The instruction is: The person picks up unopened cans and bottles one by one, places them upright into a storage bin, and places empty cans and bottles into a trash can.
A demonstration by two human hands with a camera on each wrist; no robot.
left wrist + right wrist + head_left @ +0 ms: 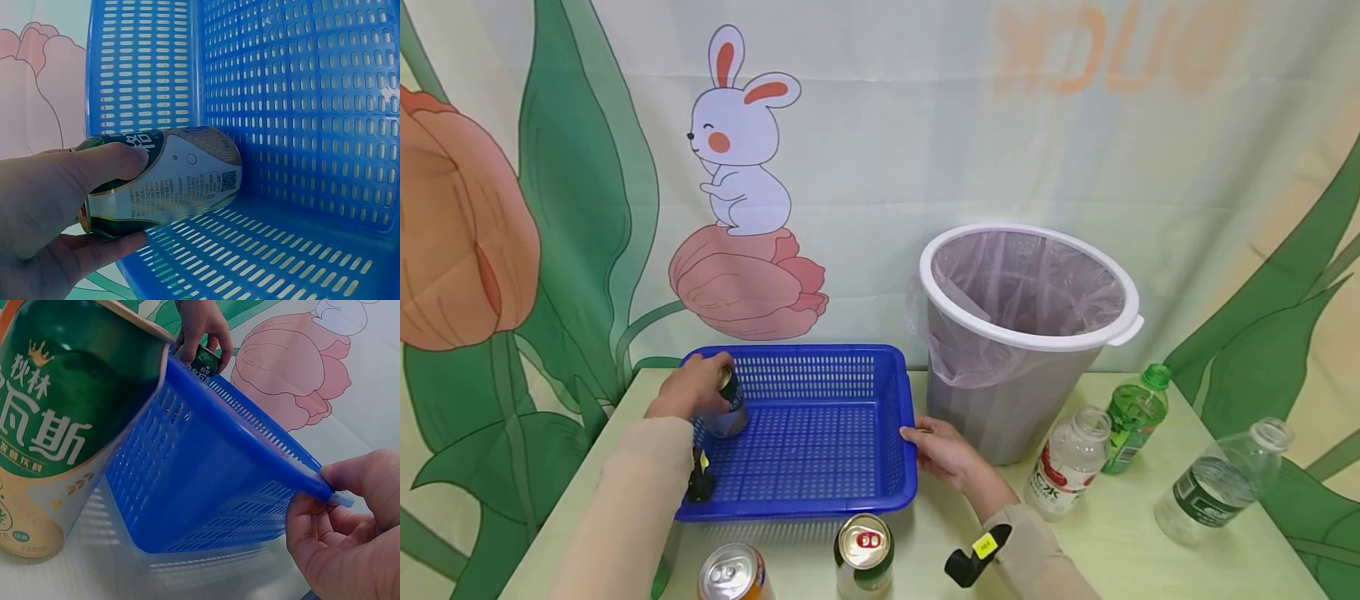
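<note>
Our left hand (pixel 696 387) curls round a green can (pixel 727 421), thumb on one side and fingers on the other, and holds it inside the left end of a blue basket (pixel 816 454). On that can the wrist view shows us part of a large white character, a QR code and print too small to make out; whether its base touches the basket floor, we cannot tell. Our right hand (pixel 943 450) pinches the basket's right rim, thumb above and fingers below.

Just in front of the basket stands a second green can (pixel 865 558) with a red tab; close up we read 秋林 under a gold crown, then 瓦斯 larger below. In the right wrist view it blocks part of the basket. An orange can (pixel 733 575) stands to its left.

To the right of the basket we see a grey bin (pixel 992 417), white-rimmed and lined with a thin bag. Near it stand three bottles: a clear bottle (pixel 1067 475) whose red-and-white label shows 水, a green bottle (pixel 1138 417) with a green cap, and a dark-labelled bottle (pixel 1213 492), uncapped. Faded orange letters (pixel 1120 50) on the backdrop (pixel 865 167) are blurred.
</note>
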